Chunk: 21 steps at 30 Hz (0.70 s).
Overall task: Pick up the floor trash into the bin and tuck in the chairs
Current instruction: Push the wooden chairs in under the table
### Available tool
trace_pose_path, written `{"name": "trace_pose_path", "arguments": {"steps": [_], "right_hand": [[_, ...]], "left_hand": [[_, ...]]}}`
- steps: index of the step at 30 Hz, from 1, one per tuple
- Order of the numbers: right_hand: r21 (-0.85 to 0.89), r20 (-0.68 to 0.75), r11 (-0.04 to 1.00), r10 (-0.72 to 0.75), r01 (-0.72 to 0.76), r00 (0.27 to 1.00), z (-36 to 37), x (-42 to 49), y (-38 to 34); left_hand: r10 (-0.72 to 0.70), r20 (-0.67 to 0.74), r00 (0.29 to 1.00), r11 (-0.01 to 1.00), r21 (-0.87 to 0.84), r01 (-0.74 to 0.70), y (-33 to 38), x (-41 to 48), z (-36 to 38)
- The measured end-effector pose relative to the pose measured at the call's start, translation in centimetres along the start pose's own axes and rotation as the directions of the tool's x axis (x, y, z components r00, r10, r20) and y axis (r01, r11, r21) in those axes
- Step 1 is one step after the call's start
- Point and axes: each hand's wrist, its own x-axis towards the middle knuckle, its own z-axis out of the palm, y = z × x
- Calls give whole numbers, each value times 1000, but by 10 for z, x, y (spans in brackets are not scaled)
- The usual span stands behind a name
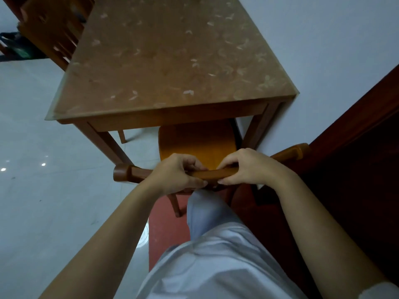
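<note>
Head camera looks down past the person's own arms at a wooden chair [195, 143] standing at the near short end of a wooden dining table [172, 57]. The left hand [179, 173] and the right hand [244, 167] both grip the chair's top rail [212, 174] near its middle, close beside each other with a short stretch of rail showing between them. On each hand the fingers are curled over the far side of the rail and the thumb is pressed against the near side, so the rail is clasped from both sides. The chair's orange-brown seat lies partly under the table's near edge, between the two near table legs, while the back rail is well out from the table, just in front of the person's knee in pale trousers [207, 214]. The tabletop has a brown cover with a faint flower pattern. A second wooden chair [49, 29] stands at the table's far left side, and something dark green [17, 46] lies on the floor behind it, too dim to identify. Pale glossy floor tiles [43, 190] spread to the left, a red strip of floor [166, 223] runs under the person, and dark wooden furniture [356, 137] stands close on the right against a white wall [323, 39].
</note>
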Motion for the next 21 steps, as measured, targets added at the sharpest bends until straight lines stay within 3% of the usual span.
{"name": "trace_pose_path", "arguments": {"steps": [10, 21], "right_hand": [[78, 71, 997, 15, -20, 997, -13, 12, 8], [129, 48, 989, 68, -73, 997, -51, 44, 32]], "left_hand": [[39, -20, 999, 999, 4, -39, -1, 16, 1], [30, 22, 999, 999, 22, -30, 19, 81, -19]]}}
